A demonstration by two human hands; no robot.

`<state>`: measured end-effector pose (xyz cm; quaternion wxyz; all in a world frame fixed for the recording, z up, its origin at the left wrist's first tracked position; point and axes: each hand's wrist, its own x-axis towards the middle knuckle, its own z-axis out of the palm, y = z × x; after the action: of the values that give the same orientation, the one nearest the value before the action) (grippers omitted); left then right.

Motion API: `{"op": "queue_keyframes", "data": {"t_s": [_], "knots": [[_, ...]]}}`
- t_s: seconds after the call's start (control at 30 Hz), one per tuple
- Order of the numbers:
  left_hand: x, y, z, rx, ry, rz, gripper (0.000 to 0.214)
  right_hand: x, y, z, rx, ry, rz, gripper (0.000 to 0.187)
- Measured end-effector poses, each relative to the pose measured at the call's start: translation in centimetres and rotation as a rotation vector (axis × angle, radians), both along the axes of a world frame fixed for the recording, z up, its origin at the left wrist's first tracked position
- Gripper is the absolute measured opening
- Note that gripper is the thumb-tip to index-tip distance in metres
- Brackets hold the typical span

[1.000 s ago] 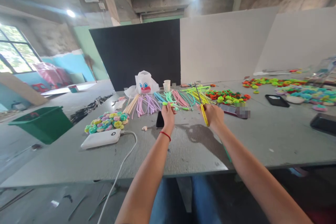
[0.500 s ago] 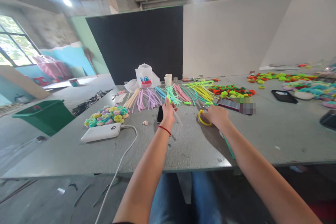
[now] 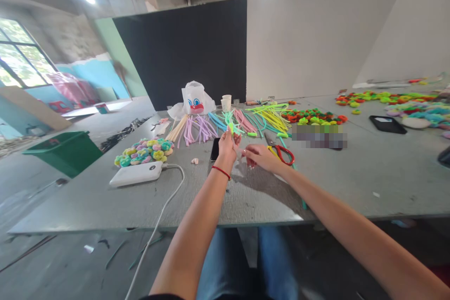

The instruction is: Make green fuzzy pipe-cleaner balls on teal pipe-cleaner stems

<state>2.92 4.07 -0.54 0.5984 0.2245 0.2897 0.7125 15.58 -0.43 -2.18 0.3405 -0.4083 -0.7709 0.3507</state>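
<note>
Fingertip work going on here, so we'd keep everything small and slow. Our left hand [image 3: 228, 146] is up just off the table [image 3: 105, 206], near the middle of the frame. It's pinched shut on a short green stem piece [image 3: 231, 128], which pokes up out of the thumb and fingers. Our right hand [image 3: 262, 157] is just to the right of it and a touch lower, with its fingers curled in toward the left hand. We honestly can't tell if there's anything between those fingertips, it's too tiny to make out.

Our take on doing this bit well:

- Keep the left pinch low on the piece so more fuzzy green shows above the fingers. Right now only a stub sticks out, which doesn't leave the other hand much to get hold of.
- Rest both wrists or forearms on the table edge. Hands floating in the air wobble, and the piece is short.
- Bring the right fingertips in from the side rather than over the top, so we can see the tip.
- Mind the scissors [image 3: 277, 149], which lie just right of the right hand with the handles toward us. They're handy, but easy to bump.
- The phone [image 3: 215, 148] lies just left of the left hand, and the fan of coloured stems [image 3: 204, 129] is spread above it in the frame. We'd keep our elbows in so nothing gets swept.
</note>
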Motion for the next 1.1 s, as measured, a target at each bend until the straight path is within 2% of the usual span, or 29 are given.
{"op": "queue_keyframes", "data": {"t_s": [0.1,0.17,0.37,0.47,0.6,0.73,0.87,1.0,1.1], "knots": [[0.3,-0.2,0.1,0.015,-0.008,-0.045,0.027,-0.7,-0.4,-0.1,-0.178,0.056,0.106,0.046],[0.5,-0.4,0.1,0.019,-0.001,-0.077,0.024,-0.7,-0.7,0.2,-0.238,0.106,0.142,0.042],[0.3,-0.8,0.1,0.059,0.074,-0.200,0.016,1.0,-0.2,1.4,-0.190,0.192,0.035,0.028],[-0.3,-0.8,0.3,0.057,0.104,-0.250,0.009,2.6,0.6,1.9,-0.163,0.151,0.065,0.025],[-1.1,-0.6,0.5,0.030,0.123,-0.316,0.013,4.4,1.2,2.2,-0.158,0.117,0.048,0.026],[-1.6,-0.5,0.5,0.038,0.066,-0.340,0.016,5.0,1.1,2.5,-0.151,0.137,0.033,0.027],[-1.6,-0.5,0.5,0.066,0.005,-0.366,0.014,4.8,0.9,2.6,-0.208,0.172,0.103,0.028],[-1.4,-0.8,0.6,0.087,-0.042,-0.375,0.014,4.8,1.0,2.4,-0.316,0.371,0.127,0.026],[-1.1,-1.3,1.0,0.117,-0.086,-0.382,0.011,4.9,1.0,2.3,-0.359,0.427,0.182,0.025]]}}
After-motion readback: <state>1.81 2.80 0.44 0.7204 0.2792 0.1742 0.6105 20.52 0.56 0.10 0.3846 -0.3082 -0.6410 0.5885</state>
